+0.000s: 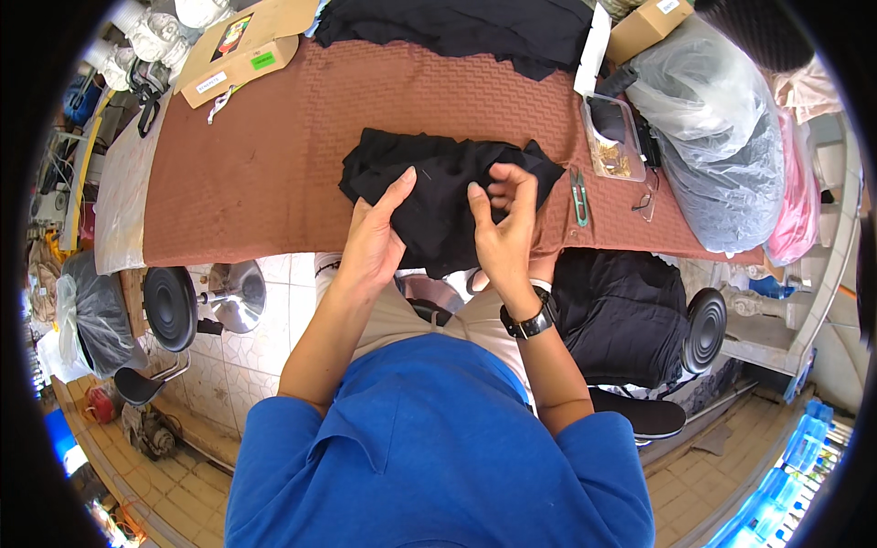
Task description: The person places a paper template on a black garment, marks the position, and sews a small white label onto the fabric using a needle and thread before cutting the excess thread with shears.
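Note:
A crumpled black garment [438,187] lies at the near edge of a table covered with a reddish-brown textured cloth [274,155], part of it hanging over the edge. My left hand [375,237] rests on the garment's left lower part, thumb raised, gripping the fabric. My right hand [504,224] pinches a fold of the same garment between fingers and thumb; a black wristwatch sits on that wrist.
Green thread snips [579,196] lie right of the garment, beside a clear plastic box [614,137] and eyeglasses [647,203]. Cardboard boxes [242,50], more black fabric [457,27] and bagged cloth [722,137] sit further off. Black stools [172,306] stand on either side.

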A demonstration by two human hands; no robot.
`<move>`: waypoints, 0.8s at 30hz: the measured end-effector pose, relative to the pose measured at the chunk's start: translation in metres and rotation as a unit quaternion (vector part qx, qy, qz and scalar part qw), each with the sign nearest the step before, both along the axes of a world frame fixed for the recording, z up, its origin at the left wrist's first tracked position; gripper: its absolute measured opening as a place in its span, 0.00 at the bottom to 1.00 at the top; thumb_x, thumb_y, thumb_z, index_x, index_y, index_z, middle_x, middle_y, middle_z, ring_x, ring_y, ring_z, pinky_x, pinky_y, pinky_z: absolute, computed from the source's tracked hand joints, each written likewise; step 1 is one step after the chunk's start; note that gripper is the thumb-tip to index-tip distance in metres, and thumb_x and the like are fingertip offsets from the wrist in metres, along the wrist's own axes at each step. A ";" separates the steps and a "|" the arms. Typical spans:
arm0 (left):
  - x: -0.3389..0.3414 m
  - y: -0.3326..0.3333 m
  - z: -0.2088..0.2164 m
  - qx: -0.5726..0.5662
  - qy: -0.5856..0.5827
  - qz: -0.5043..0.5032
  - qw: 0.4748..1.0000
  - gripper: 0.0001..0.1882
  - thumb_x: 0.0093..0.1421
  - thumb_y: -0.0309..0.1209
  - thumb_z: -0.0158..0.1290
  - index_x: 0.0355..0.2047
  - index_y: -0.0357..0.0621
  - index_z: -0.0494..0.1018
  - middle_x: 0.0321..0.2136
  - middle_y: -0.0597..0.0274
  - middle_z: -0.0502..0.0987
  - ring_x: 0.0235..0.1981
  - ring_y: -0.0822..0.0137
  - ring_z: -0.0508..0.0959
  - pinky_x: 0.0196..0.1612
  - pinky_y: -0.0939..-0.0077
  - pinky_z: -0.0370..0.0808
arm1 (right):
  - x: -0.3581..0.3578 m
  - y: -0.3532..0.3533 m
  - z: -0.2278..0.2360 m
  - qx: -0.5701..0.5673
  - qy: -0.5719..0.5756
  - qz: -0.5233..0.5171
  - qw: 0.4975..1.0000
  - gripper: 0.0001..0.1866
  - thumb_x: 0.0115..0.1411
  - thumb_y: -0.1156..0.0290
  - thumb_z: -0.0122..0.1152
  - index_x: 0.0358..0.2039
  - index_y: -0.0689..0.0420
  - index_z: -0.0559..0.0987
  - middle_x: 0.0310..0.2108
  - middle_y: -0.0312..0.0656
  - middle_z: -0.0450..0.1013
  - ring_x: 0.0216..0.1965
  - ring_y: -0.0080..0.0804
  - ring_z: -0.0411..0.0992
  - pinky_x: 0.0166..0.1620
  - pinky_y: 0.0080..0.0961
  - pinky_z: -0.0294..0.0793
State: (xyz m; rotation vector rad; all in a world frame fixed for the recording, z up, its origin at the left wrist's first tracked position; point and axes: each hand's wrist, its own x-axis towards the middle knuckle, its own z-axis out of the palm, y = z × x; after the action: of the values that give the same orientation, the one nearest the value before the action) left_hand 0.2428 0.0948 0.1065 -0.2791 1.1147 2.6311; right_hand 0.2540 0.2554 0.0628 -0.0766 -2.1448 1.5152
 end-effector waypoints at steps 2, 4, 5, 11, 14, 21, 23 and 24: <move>0.000 -0.001 -0.002 0.000 -0.002 0.009 1.000 0.13 0.67 0.32 0.58 0.48 0.39 0.76 0.45 0.61 0.82 0.45 0.71 0.82 0.49 0.74 0.80 | -0.001 -0.006 0.031 0.055 0.060 0.028 0.996 0.18 0.55 0.75 0.70 0.46 0.59 0.77 0.39 0.44 0.70 0.42 0.37 0.68 0.46 0.33 0.68; -0.002 0.000 -0.011 0.003 -0.010 0.006 1.000 0.11 0.67 0.32 0.58 0.47 0.40 0.77 0.44 0.61 0.82 0.44 0.72 0.82 0.48 0.75 0.80 | -0.007 -0.006 0.042 0.148 0.133 0.076 0.977 0.16 0.52 0.77 0.71 0.43 0.58 0.79 0.39 0.44 0.70 0.41 0.38 0.67 0.46 0.33 0.67; -0.002 0.000 -0.015 -0.001 -0.007 0.003 1.000 0.11 0.67 0.31 0.59 0.46 0.40 0.77 0.44 0.61 0.82 0.44 0.73 0.82 0.48 0.75 0.80 | -0.009 -0.011 0.045 0.137 0.129 0.075 0.979 0.13 0.51 0.78 0.72 0.38 0.57 0.82 0.38 0.42 0.71 0.40 0.39 0.66 0.45 0.34 0.66; 0.000 0.001 -0.018 -0.017 0.012 0.017 1.000 0.10 0.66 0.31 0.60 0.43 0.38 0.77 0.43 0.60 0.82 0.44 0.72 0.82 0.49 0.75 0.79 | -0.025 -0.008 0.051 0.169 0.156 0.110 0.967 0.07 0.54 0.80 0.69 0.33 0.57 0.82 0.33 0.40 0.73 0.38 0.39 0.69 0.42 0.33 0.67; 0.001 0.002 -0.016 -0.019 0.003 0.023 1.000 0.12 0.66 0.32 0.60 0.45 0.37 0.77 0.45 0.58 0.81 0.45 0.71 0.82 0.50 0.74 0.79 | -0.027 0.003 0.074 0.077 0.122 0.157 0.977 0.04 0.64 0.79 0.62 0.37 0.60 0.75 0.40 0.42 0.78 0.38 0.27 0.73 0.43 0.24 0.73; 0.002 0.004 -0.036 -0.044 -0.004 -0.002 0.999 0.21 0.64 0.31 0.62 0.54 0.35 0.72 0.50 0.59 0.79 0.51 0.69 0.79 0.54 0.69 0.77 | -0.013 -0.004 0.140 -0.119 0.184 0.306 0.926 0.03 0.71 0.78 0.50 0.42 0.62 0.67 0.39 0.55 0.78 0.32 0.29 0.77 0.38 0.24 0.79; 0.001 0.010 -0.039 -0.074 -0.004 -0.005 0.997 0.23 0.63 0.31 0.63 0.55 0.35 0.72 0.51 0.59 0.78 0.53 0.67 0.78 0.56 0.67 0.76 | -0.002 -0.019 0.150 -0.074 0.211 0.375 0.900 0.03 0.70 0.79 0.51 0.42 0.64 0.68 0.36 0.54 0.78 0.29 0.32 0.77 0.34 0.24 0.78; 0.001 0.018 -0.036 -0.076 -0.015 -0.004 0.997 0.23 0.63 0.30 0.63 0.55 0.36 0.71 0.51 0.58 0.78 0.54 0.66 0.77 0.57 0.66 0.76 | 0.005 -0.032 0.151 -0.040 0.256 0.401 0.879 0.06 0.66 0.80 0.57 0.42 0.65 0.71 0.33 0.52 0.78 0.29 0.32 0.76 0.34 0.25 0.77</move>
State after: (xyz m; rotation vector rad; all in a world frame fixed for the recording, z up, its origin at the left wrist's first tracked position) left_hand 0.2433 0.1125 0.0705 -0.3417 1.3043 2.5312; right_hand 0.2595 0.2238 0.2135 1.1861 -1.7255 1.7615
